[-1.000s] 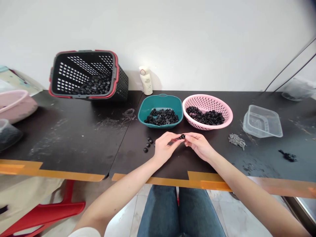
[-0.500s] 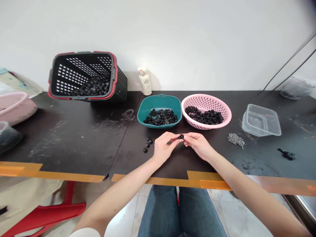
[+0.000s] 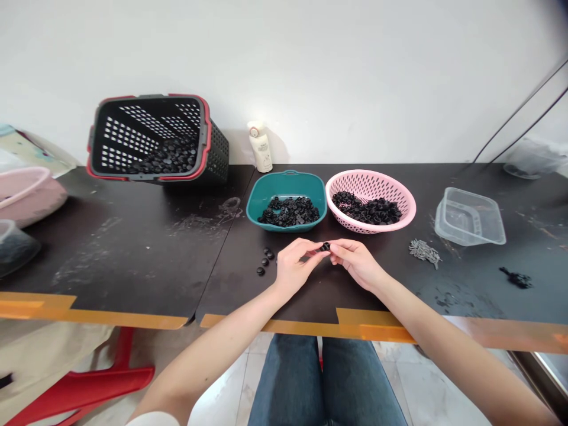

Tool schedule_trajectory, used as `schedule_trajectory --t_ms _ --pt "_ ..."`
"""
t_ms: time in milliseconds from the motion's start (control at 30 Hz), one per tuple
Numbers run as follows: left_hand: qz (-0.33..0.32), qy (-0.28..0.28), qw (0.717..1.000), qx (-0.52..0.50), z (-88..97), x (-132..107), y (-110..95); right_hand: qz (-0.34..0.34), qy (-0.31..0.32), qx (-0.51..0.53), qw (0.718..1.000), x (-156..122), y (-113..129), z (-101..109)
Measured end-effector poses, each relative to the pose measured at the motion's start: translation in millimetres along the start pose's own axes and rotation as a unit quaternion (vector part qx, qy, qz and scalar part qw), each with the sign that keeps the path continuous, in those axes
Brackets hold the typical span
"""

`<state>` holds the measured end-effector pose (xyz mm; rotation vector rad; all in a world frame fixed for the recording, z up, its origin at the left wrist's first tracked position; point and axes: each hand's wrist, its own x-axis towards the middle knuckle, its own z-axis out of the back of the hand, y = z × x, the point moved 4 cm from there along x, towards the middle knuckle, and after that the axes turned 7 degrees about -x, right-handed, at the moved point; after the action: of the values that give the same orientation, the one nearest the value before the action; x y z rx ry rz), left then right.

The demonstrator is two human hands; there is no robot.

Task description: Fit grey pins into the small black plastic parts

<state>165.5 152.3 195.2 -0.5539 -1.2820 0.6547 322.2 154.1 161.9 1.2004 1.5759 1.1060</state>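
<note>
My left hand and my right hand meet above the black tabletop, their fingertips pinching a small black plastic part between them. Much of that part is hidden by my fingers. Several loose black parts lie on the table to the left of my left hand. Just beyond my hands stand a teal tub and a pink perforated colander, both holding heaps of similar black parts.
A black-and-red slotted basket with black parts lies tipped against the wall. Behind the tub stands a white bottle. On the right are a clear plastic tray, grey slivers and a black clump.
My hands stay together on the small black part, with only slight finger movement. The whole view has shifted a little.
</note>
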Motion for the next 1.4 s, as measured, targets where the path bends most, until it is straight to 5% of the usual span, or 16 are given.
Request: schedule_trajectory --t_ms 1400 --pt "0.021 0.007 1.0 0.006 0.3 -1.9 5.8 -0.01 0.005 -0.006 1.0 -1.3 1.6 -0.6"
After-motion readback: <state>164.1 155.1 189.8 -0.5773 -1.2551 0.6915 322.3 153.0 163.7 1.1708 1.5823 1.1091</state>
